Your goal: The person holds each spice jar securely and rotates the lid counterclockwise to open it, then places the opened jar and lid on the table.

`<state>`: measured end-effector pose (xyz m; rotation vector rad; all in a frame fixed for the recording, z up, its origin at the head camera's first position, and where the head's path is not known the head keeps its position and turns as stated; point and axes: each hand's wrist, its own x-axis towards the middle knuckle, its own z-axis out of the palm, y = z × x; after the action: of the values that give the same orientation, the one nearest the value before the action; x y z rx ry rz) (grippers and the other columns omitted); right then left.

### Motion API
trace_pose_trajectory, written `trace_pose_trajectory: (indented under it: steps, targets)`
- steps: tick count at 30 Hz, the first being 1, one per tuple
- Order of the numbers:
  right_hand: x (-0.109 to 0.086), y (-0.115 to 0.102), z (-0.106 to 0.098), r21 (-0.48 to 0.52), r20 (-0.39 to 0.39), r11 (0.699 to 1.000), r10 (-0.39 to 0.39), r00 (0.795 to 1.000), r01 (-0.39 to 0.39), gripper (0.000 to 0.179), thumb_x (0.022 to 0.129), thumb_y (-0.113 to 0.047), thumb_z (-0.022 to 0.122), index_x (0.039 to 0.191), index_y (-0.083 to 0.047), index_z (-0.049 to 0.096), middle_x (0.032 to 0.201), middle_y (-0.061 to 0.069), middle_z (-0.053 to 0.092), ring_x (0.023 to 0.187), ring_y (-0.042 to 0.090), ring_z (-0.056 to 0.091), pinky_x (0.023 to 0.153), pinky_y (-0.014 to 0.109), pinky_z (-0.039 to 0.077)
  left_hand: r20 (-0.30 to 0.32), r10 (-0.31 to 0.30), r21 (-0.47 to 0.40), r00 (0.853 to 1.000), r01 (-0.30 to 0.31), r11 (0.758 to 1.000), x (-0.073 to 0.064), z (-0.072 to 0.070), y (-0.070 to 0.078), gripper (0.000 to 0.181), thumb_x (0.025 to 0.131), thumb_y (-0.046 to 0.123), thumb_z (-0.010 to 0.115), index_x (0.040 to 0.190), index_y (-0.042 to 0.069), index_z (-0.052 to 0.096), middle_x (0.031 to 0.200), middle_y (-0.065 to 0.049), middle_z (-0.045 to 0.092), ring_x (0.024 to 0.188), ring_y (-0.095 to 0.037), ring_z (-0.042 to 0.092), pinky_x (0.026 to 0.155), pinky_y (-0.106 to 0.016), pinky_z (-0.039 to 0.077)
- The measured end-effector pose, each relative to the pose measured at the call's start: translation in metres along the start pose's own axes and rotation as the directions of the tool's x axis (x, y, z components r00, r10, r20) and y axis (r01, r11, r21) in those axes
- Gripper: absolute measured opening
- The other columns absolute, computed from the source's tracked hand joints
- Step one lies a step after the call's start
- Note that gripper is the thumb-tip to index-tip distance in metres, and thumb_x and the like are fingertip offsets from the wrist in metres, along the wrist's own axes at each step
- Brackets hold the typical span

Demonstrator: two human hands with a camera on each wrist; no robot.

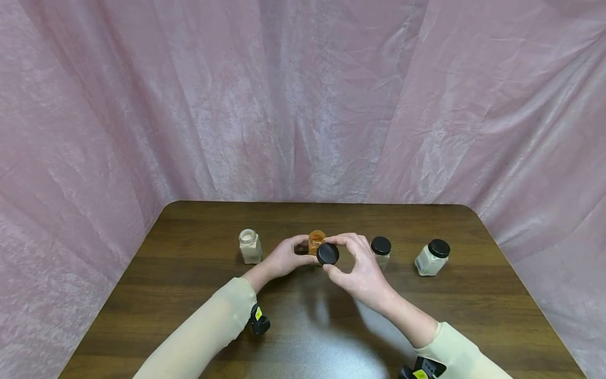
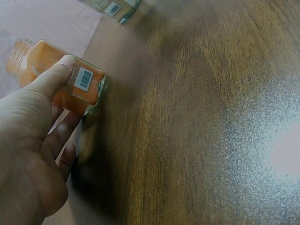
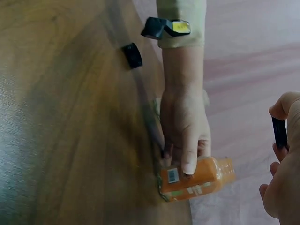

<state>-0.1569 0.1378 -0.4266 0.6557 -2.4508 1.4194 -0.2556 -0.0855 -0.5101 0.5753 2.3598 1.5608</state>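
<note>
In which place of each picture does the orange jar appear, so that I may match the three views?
Head: the orange jar is below centre, partly hidden by the black lid.
Left wrist: orange jar at upper left, mouth toward left edge.
Right wrist: orange jar low, right of centre, mouth toward the right.
Shared landmark: the left hand, gripping it in all three.

Arms (image 1: 411, 315) converging, left fingers (image 2: 64, 130) gripping, right fingers (image 1: 345, 240) pinching (thumb (image 1: 337, 275) opposed)

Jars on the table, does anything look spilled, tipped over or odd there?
No spill or damage shows. Mildly odd: the leftmost jar stands with no lid on, while the rightmost jar is capped. The orange jar is open too, but the left hand holds it.
</note>
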Motion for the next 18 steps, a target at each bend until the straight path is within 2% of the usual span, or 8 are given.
trace_pose_trajectory:
  steps: [5,12,18]
  targets:
    - [-0.013,0.004,0.007,-0.007,0.010,1.000,-0.008,1.000,0.009,0.048,0.081,-0.016,0.083,0.126,-0.025,0.067,0.123,-0.014,0.060,0.121,0.013,0.045,0.100,0.045,0.037,-0.003,-0.002,0.009,1.000,0.002,1.000,0.000,0.000,0.000,0.050,0.089,0.023,0.083,0.134,0.012,0.064,0.122,-0.003,0.071,0.116,-0.019,0.064,0.098,-0.038,0.050]
    - [-0.030,0.012,0.019,-0.028,0.056,0.999,-0.043,0.998,0.044,0.049,0.079,-0.015,0.085,0.125,-0.019,0.067,0.123,-0.016,0.062,0.118,0.013,0.048,0.098,0.038,0.041,0.003,0.000,0.003,1.000,0.000,1.000,0.000,0.001,0.000,0.051,0.088,0.025,0.084,0.133,0.012,0.064,0.121,-0.002,0.071,0.114,-0.016,0.065,0.098,-0.037,0.050]
    - [-0.038,0.018,0.024,-0.064,0.072,0.995,-0.073,0.995,0.078,0.062,0.080,-0.014,0.084,0.138,-0.023,0.064,0.122,-0.011,0.063,0.119,0.014,0.047,0.097,0.042,0.040,-0.003,-0.011,0.018,1.000,0.011,1.000,-0.001,0.000,0.001,0.053,0.089,0.026,0.082,0.136,0.011,0.062,0.124,-0.004,0.070,0.117,-0.020,0.064,0.100,-0.041,0.049]
